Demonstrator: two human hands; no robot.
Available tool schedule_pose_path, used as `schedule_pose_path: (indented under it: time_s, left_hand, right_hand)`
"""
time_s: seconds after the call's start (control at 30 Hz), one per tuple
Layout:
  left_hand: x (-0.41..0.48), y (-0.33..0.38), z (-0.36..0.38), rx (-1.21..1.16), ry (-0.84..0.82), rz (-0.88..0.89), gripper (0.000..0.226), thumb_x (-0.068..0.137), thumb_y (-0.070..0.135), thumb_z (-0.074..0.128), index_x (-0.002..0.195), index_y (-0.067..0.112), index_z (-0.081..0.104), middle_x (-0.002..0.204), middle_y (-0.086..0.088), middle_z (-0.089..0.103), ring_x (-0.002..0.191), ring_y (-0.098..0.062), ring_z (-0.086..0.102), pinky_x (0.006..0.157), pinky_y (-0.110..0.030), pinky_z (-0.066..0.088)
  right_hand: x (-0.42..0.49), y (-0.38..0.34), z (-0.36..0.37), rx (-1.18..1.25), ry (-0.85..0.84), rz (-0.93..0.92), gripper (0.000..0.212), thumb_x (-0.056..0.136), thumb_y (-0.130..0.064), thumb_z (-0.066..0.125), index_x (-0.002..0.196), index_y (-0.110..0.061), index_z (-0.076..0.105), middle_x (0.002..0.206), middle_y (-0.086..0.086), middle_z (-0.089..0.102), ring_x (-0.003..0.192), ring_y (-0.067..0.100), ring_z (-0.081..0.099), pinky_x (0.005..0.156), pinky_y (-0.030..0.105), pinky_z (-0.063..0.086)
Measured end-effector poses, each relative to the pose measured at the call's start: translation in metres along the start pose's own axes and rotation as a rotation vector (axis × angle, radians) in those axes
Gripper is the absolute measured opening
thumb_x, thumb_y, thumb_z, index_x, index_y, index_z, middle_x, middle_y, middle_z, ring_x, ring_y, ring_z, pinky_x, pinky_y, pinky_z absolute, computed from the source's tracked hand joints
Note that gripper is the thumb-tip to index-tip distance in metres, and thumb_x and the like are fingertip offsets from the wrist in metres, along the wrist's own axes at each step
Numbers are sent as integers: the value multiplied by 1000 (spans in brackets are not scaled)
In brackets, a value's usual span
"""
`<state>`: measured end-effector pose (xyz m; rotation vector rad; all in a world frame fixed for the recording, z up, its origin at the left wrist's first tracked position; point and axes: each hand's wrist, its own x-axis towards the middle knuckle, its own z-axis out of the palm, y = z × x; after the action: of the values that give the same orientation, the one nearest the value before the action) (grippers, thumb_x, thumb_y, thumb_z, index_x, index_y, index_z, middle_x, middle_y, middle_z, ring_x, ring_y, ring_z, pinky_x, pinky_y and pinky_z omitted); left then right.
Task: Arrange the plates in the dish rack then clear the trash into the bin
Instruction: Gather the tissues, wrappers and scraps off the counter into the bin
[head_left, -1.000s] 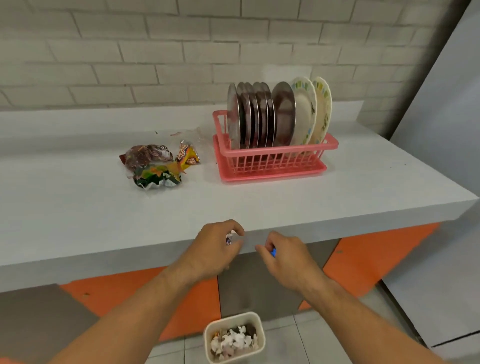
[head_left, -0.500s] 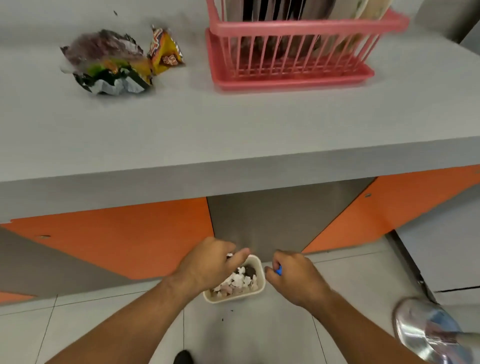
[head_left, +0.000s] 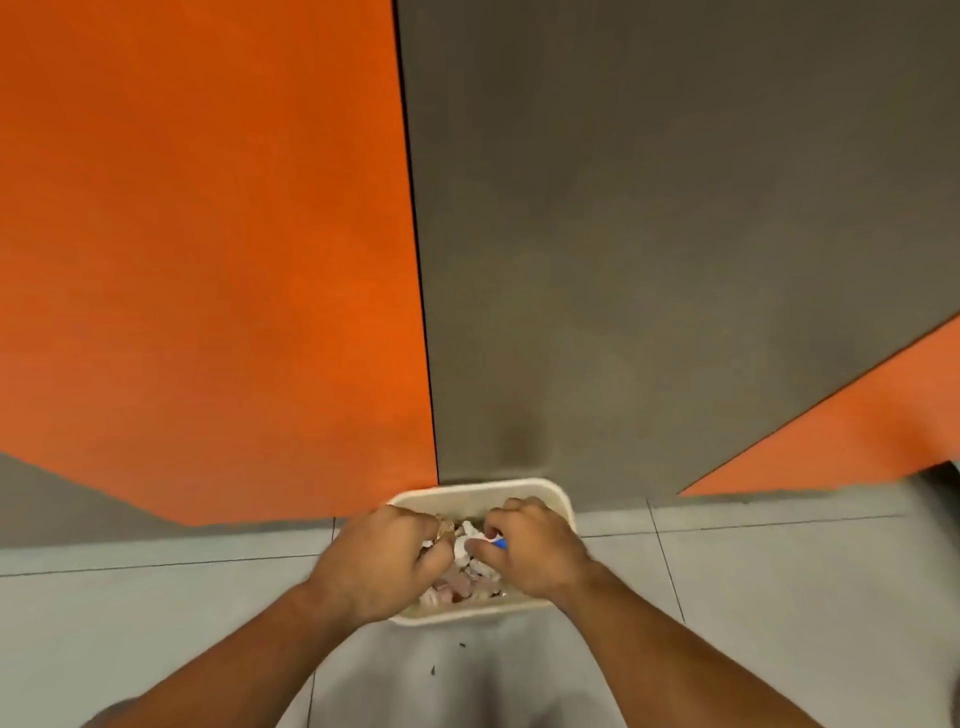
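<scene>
A small cream bin (head_left: 478, 496) stands on the floor against the cabinet base, holding several crumpled paper scraps (head_left: 462, 582). Both hands are over its opening. My left hand (head_left: 382, 561) has its fingers curled around a small piece of trash above the bin's left side. My right hand (head_left: 530, 551) pinches a small white and blue scrap (head_left: 491, 543) over the bin's right side. The dish rack, plates and wrappers on the counter are out of view.
An orange cabinet panel (head_left: 208, 260) and a grey panel (head_left: 649, 260) rise right behind the bin. Grey floor tiles (head_left: 753, 597) spread around it, with a few dark crumbs (head_left: 447, 657) in front of the bin.
Both hands came down from the counter's edge to the bin on the floor, still holding their scraps. The view dropped with them, so the counter and rack left the frame.
</scene>
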<state>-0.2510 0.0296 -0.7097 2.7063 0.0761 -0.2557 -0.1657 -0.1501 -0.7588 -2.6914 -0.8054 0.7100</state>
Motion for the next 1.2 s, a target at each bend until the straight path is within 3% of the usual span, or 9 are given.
schedule_pose_path:
  time_s: [0.13, 0.2, 0.3, 0.43, 0.63, 0.7, 0.8, 0.97, 1.2]
  left_hand:
    - [9, -19, 39, 43, 13, 47, 39, 83, 50, 37, 53, 25, 33, 54, 5, 39, 55, -16, 39, 52, -31, 24]
    - [15, -23, 52, 58, 22, 67, 34, 85, 49, 36, 60, 26, 40, 64, 6, 49, 62, -16, 45, 55, -30, 28]
    - [29, -23, 66, 93, 24, 97, 31, 87, 47, 36, 78, 26, 58, 86, 6, 63, 78, -16, 55, 64, -30, 38]
    - [51, -16, 86, 233, -76, 110, 31, 93, 42, 38, 98, 22, 61, 104, 2, 64, 93, -21, 59, 80, -34, 46]
    - [56, -22, 128, 75, -418, -76, 56, 92, 62, 33, 132, 23, 42, 130, -4, 42, 123, -23, 36, 105, -39, 31]
    - [52, -21, 122, 77, -443, -56, 62, 92, 65, 29, 140, 26, 35, 138, -4, 37, 132, -25, 30, 109, -43, 26]
    - [42, -13, 82, 30, -305, 98, 58, 94, 60, 35, 143, 30, 34, 140, 1, 42, 132, -20, 34, 110, -38, 28]
    - [0, 14, -38, -1, -64, 293, 43, 94, 56, 39, 125, 29, 50, 117, 10, 54, 109, -9, 49, 90, -27, 41]
    - [-65, 91, -236, -72, 106, 406, 40, 92, 55, 38, 108, 25, 60, 98, 16, 55, 93, -3, 51, 79, -17, 39]
  right_hand:
    - [26, 19, 46, -96, -55, -28, 58, 88, -69, 37, 120, -27, 59, 129, -3, 55, 121, 22, 42, 104, 39, 32]
    - [28, 25, 54, -90, -58, -18, 60, 90, -69, 33, 127, -28, 55, 132, -2, 52, 124, 22, 41, 106, 39, 32]
    - [20, 31, 49, 19, -33, -2, 49, 94, -59, 40, 127, -27, 55, 126, -1, 56, 120, 20, 47, 101, 34, 38]
    - [-2, 36, 28, -8, 83, -24, 33, 97, -41, 44, 122, -24, 57, 122, -2, 57, 114, 17, 50, 90, 26, 38]
    - [-22, 35, 6, -6, 148, -45, 27, 96, -39, 45, 115, -26, 60, 118, -8, 57, 109, 12, 50, 87, 25, 40]
    - [-27, 33, -1, -18, 151, -39, 27, 96, -40, 46, 113, -26, 61, 115, -8, 58, 107, 12, 51, 86, 25, 41]
    - [-34, 25, -16, -17, 170, -46, 28, 95, -43, 47, 112, -28, 62, 113, -10, 59, 103, 10, 51, 85, 25, 44]
    - [-65, -8, -69, 27, 236, -85, 31, 93, -48, 47, 116, -31, 61, 115, -15, 57, 108, 6, 49, 90, 23, 41]
    - [-163, -86, -225, 31, 267, -134, 37, 93, -53, 44, 119, -31, 59, 117, -15, 57, 112, 7, 49, 95, 25, 39]
